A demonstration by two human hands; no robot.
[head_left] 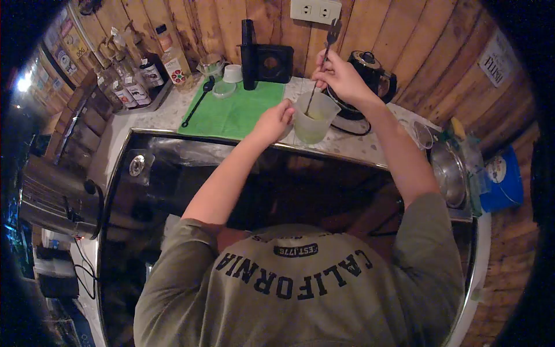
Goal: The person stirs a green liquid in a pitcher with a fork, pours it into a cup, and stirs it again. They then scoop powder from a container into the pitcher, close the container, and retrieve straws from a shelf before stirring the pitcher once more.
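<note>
A translucent plastic pitcher (pixel 314 120) with pale green liquid in its lower part stands on the speckled counter. My left hand (pixel 276 122) is closed at the pitcher's left side, apparently round its handle, which the fingers mostly hide. Above the rim, my right hand (pixel 342 78) pinches a long dark bar spoon (pixel 331 38) with a fork-shaped top end. The spoon's shaft slants down inside the pitcher, and its lower end shows dimly through the wall. To the left of the pitcher lies a green cloth (pixel 250 110).
A black long-handled spoon (pixel 198 103), small cups (pixel 233 73) and a black stand (pixel 274 63) are on or near the cloth. Syrup bottles (pixel 134 87) stand at left, a black kettle (pixel 370 72) behind my right hand. A metal sink (pixel 449 173) and blue bucket (pixel 502 180) are at right.
</note>
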